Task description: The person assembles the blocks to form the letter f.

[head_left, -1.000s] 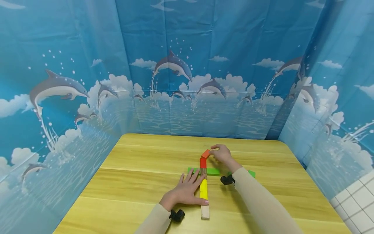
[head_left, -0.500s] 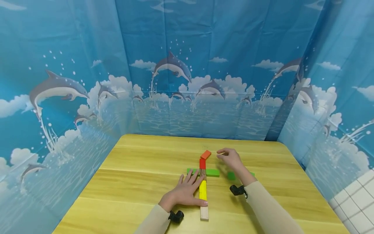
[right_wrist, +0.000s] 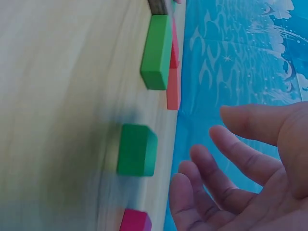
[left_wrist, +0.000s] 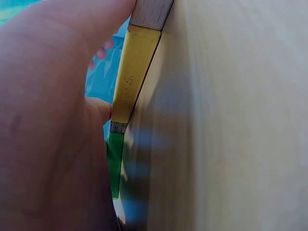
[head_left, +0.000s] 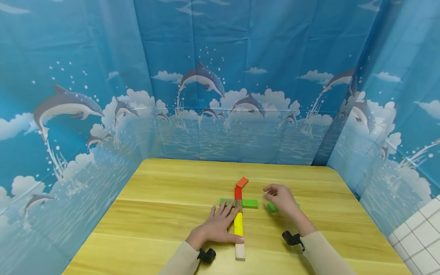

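Back from the orange block [head_left: 242, 181], right hand [head_left: 282, 198] hovers loosely spread over green block [head_left: 272, 207].

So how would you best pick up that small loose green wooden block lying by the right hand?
Probably from above, pinching the two long side faces of the small green wooden block near its middle. It lies flat on the wooden table, apart from the other blocks, so both sides look free. The right hand hovers over it, fingers open.
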Available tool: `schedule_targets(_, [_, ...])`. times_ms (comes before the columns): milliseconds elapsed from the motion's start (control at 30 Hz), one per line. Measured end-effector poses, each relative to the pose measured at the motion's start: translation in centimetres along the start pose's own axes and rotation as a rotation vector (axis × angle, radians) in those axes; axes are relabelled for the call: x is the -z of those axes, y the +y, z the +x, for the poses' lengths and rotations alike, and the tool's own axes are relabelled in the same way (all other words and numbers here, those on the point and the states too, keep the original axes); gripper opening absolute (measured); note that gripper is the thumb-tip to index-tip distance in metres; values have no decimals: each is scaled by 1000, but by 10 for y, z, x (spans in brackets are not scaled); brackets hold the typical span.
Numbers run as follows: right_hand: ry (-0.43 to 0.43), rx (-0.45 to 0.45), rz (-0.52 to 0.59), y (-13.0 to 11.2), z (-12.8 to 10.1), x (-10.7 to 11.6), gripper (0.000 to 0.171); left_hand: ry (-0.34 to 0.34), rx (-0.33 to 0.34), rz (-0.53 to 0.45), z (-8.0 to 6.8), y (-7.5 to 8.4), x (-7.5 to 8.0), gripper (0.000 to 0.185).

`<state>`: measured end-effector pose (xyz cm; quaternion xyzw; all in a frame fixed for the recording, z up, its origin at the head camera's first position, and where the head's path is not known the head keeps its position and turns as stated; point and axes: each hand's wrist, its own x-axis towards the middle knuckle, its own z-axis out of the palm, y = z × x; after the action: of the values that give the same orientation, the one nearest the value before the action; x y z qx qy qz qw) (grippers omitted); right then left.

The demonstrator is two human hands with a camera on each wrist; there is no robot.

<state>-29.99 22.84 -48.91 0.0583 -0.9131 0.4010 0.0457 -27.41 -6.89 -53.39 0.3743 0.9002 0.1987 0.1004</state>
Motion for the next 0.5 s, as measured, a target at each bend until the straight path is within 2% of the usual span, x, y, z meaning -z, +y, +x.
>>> schedule_targets(233, [-10,14,-72,5,-13,3,27,5,-2,2,0,-1,-1,107])
schedule_targets(500, [-29,-30,-99,12,-22,4,32,6,-7,11,1,-3,-2,107])
